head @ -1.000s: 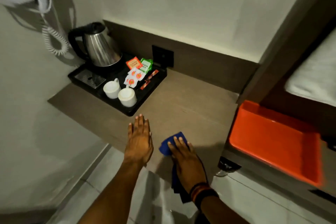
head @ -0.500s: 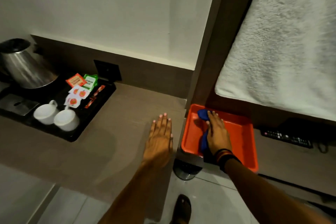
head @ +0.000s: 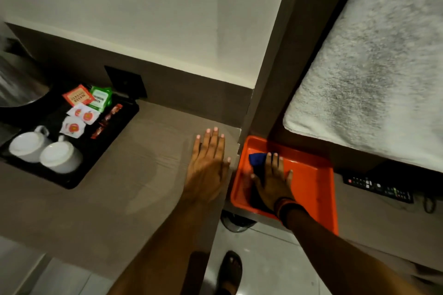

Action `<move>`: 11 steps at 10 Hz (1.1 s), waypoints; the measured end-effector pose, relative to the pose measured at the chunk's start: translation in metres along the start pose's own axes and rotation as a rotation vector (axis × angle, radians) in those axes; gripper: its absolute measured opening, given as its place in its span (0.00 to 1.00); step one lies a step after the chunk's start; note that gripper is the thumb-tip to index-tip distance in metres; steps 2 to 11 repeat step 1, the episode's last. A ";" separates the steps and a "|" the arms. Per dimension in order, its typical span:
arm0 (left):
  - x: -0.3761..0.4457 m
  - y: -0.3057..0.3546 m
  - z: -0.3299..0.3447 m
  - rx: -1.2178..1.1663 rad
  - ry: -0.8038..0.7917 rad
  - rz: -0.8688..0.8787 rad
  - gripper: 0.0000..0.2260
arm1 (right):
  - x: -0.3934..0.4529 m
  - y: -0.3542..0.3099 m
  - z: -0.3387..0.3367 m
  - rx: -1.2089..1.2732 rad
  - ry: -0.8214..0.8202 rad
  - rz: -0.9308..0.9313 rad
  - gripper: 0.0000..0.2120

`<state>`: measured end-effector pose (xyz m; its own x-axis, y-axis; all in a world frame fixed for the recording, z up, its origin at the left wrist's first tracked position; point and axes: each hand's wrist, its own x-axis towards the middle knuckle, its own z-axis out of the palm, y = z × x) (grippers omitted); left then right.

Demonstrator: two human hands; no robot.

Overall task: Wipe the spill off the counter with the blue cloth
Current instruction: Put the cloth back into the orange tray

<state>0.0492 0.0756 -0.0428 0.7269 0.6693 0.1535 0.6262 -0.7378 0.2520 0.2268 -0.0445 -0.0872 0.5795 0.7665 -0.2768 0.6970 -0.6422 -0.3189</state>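
The blue cloth (head: 257,160) lies inside the orange tray (head: 311,175), which sits lower and to the right of the brown counter (head: 107,199). My right hand (head: 273,181) presses flat on the cloth, covering most of it; a blue corner sticks out past my fingertips. My left hand (head: 208,163) rests flat, fingers together, on the counter's right end, holding nothing. I see no distinct spill on the counter, only faint lighter patches near its middle.
A black tray (head: 79,170) at the counter's left holds two white cups (head: 45,149), several sachets (head: 84,105) and a steel kettle (head: 16,84). A white towel (head: 374,74) lies above the orange tray. A remote (head: 378,185) sits to its right. My sandalled foot (head: 230,273) stands on the floor.
My right hand carried the blue cloth off the counter and into the orange tray. My left hand slid right along the counter to its end. The view swung right.
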 end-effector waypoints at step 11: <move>0.010 -0.006 -0.049 0.074 0.077 -0.034 0.31 | -0.065 -0.033 -0.026 0.119 0.155 -0.161 0.33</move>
